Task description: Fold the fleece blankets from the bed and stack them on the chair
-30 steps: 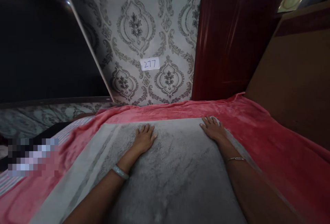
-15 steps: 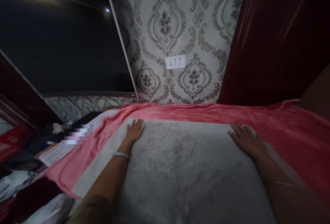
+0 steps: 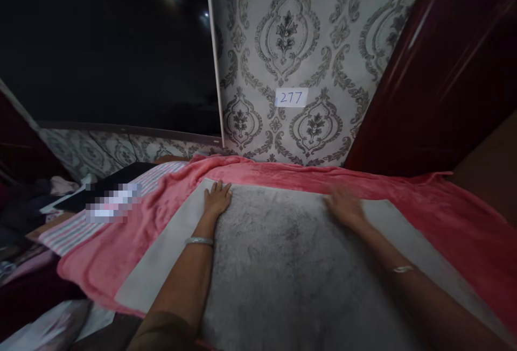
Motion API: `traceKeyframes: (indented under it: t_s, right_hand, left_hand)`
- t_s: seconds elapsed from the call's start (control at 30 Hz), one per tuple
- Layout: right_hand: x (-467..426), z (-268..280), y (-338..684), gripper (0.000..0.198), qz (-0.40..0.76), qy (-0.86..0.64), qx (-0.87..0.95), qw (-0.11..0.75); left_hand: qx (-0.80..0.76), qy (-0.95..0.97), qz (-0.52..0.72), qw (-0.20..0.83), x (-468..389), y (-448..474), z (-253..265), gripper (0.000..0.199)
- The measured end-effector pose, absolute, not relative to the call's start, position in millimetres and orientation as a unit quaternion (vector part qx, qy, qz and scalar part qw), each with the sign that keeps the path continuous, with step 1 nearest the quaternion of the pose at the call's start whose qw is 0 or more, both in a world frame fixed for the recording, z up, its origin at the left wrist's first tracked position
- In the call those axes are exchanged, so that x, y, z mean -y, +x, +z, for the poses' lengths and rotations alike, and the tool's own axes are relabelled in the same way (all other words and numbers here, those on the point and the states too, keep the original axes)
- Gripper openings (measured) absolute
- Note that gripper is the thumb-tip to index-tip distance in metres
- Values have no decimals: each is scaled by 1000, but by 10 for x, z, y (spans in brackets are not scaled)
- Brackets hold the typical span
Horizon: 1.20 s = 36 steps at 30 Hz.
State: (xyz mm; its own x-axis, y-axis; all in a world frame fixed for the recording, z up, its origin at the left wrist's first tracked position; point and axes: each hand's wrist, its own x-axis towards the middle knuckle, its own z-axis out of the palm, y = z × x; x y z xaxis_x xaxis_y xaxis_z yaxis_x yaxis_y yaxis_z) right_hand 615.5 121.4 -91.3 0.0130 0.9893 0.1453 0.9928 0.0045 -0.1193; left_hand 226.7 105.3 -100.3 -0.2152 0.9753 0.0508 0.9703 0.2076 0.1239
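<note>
Right hand [image 3: 345, 205] inward — pink blanket [image 3: 133, 243], wallpaper [image 3: 297, 60]

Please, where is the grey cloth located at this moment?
In the head view, the grey cloth lies spread at lower centre on the pink blanket, with the left hand near its far left corner.

Left hand [image 3: 218, 200]: flat, palm down on grey cloth [image 3: 278, 265], near cloth's far left corner. Right hand [image 3: 346, 206]: blurred, at cloth's far side; contact indeterminable. Bangle [image 3: 199, 240] just behind left hand, bracelet [image 3: 402, 269] behind right. Pink blanket [image 3: 452, 219] under cloth, showing beyond both hands. Label "277" [image 3: 291, 97] on patterned wall [image 3: 286, 33] ahead, between hands.
</note>
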Motion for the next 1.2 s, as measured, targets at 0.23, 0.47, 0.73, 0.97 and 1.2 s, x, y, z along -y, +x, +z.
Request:
traceKeyframes:
  t_s: [0.23, 0.47, 0.73, 0.97, 1.2]
  right_hand:
    - [-927, -867, 3976, 61, 92, -462, 873, 126]
    - [-1117, -1090, 4560, 63, 81, -551, 823, 114]
    - [-1163, -1222, 6831, 58, 14, -755, 656, 14]
    - [-652, -1293, 8072, 65, 55, -831, 551, 50]
    - [-418, -893, 7273, 58, -13, -813, 571, 114]
  left_hand:
    - [-769, 637, 56, 10, -1028, 2268, -978, 55]
    - [-767, 640, 45, 19, -1113, 2232, -973, 58]
    - [-772, 634, 39, 12, -1125, 2246, -936, 57]
    - [-761, 646, 54, -9, -1133, 2240, -940, 58]
    - [-768, 635, 80, 19, -1141, 2264, -775, 60]
